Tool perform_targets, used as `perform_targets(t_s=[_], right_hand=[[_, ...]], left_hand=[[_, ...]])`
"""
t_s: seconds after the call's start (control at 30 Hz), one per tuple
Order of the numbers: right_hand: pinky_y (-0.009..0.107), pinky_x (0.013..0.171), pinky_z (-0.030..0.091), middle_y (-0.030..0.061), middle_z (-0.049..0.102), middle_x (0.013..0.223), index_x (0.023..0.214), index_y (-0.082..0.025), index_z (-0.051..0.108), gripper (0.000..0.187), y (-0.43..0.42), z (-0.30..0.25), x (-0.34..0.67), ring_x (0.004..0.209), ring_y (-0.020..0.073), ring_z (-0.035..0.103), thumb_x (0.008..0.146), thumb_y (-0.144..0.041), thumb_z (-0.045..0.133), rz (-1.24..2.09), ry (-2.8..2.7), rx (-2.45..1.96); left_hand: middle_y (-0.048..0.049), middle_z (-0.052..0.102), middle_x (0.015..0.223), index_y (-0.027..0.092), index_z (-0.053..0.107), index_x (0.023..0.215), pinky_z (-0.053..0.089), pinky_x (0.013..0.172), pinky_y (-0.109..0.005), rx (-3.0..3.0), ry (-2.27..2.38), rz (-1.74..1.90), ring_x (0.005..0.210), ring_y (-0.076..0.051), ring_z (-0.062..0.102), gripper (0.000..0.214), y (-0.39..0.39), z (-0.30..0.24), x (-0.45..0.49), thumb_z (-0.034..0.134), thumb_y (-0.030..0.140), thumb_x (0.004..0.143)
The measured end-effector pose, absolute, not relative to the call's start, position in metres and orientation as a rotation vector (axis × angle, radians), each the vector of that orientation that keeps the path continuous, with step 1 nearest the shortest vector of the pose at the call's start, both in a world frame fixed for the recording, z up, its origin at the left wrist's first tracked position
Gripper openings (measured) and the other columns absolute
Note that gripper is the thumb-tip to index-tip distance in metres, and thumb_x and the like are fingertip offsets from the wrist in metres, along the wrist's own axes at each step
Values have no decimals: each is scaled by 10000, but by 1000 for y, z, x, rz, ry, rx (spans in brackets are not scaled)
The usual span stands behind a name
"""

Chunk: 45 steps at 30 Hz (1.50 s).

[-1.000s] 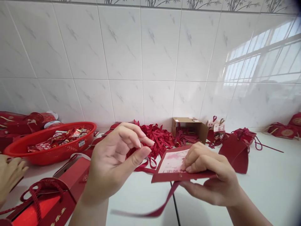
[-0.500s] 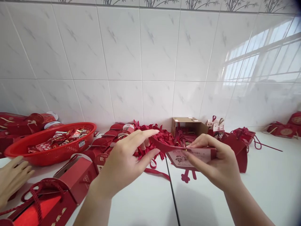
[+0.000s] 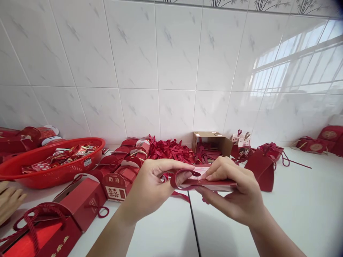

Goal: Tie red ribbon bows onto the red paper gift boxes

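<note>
My left hand [image 3: 148,191] is closed on the end of a dark red strap [image 3: 174,179], which bends in a loop around the thumb tip. A hole shows near the strap's tip. My right hand [image 3: 238,189] grips a small red-and-pink paper gift box [image 3: 221,185], seen edge-on, with fingers on top and the thumb below. The strap lies at the box's left end; where it joins is hidden by my fingers. Behind my hands lies a heap of red ribbons [image 3: 171,150].
A red basket [image 3: 53,180] of wrapped sweets stands left, near another person's hand [image 3: 10,201]. Red gift boxes [image 3: 85,200] fill the left side. An open cardboard box [image 3: 225,144] sits behind, and a dark red box [image 3: 259,171] stands at right.
The box has turned from showing its printed face to lying edge-on. My left hand has come closer to it and curled the strap back over. The view has shifted slightly.
</note>
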State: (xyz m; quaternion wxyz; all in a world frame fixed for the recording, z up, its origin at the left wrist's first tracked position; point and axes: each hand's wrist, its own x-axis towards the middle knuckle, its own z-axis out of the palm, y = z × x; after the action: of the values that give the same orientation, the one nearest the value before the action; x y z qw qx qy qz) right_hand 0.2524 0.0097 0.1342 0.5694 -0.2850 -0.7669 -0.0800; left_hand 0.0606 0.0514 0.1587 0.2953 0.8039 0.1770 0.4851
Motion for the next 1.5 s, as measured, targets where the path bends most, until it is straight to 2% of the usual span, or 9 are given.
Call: perform_targets(t_s=[0.23,0.33,0.47,0.57,0.7,0.87,0.97,1.13,1.5], right_hand=[[288,531,376,-11,580,623,734,-215,495,231,12,133,254,590,148,519,735,-145,715,-113,-1822,-691],[284,518,387,-8,584,627,736,-212,504,227,11,134,255,568,144,525,731,-148,722,-72,-1814,-674],[304,523,420,18,615,664,751,-203,537,207,12,135,257,570,158,565,720,-131,729,-78,-1766,-562],[337,533,443,39,646,686,785,-202,561,184,15,134,256,581,179,593,727,-162,731,-122,-1746,-394],[361,538,460,54,673,681,802,-197,582,118,18,134,254,578,191,613,787,-234,694,-120,-1739,-242],[343,572,507,51,674,703,764,-190,618,167,17,136,253,634,189,632,765,-304,740,224,-1724,-304],[335,581,496,48,688,729,916,-210,666,194,16,135,255,645,183,609,776,-328,728,240,-1751,-358],[338,581,444,54,668,753,1201,-235,617,373,10,133,258,641,175,553,830,-227,657,-14,-1836,-375],[337,578,467,53,678,757,987,-211,669,153,4,134,251,619,174,587,841,-231,629,2,-1815,-396]], left_hand=[[-11,719,665,214,758,931,564,507,-203,2090,447,1129,622,-153,682,159,48,160,61,644,170,830],[-16,729,733,218,741,974,545,513,-204,2155,380,1102,612,-133,662,205,47,162,57,611,132,841],[-59,727,939,200,670,1076,535,759,-332,2360,283,1110,804,-188,659,348,47,161,51,613,56,765],[-53,710,912,202,638,1011,455,904,-415,2403,154,1184,875,-217,643,357,48,157,55,650,22,702],[-52,708,840,207,674,888,493,829,-372,2337,-81,1259,837,-203,666,233,49,154,67,712,39,731],[-74,725,825,215,716,960,532,749,-349,2353,-182,1335,773,-196,691,231,53,158,66,666,59,797],[-68,733,818,235,722,985,551,755,-347,2358,-191,1341,789,-199,694,257,55,159,64,642,59,815],[-68,732,802,239,741,963,562,746,-328,2322,-206,1326,799,-197,690,266,54,157,66,633,47,815],[-63,729,787,272,740,988,573,739,-329,2347,-182,1314,781,-195,688,265,50,161,64,606,92,847]])
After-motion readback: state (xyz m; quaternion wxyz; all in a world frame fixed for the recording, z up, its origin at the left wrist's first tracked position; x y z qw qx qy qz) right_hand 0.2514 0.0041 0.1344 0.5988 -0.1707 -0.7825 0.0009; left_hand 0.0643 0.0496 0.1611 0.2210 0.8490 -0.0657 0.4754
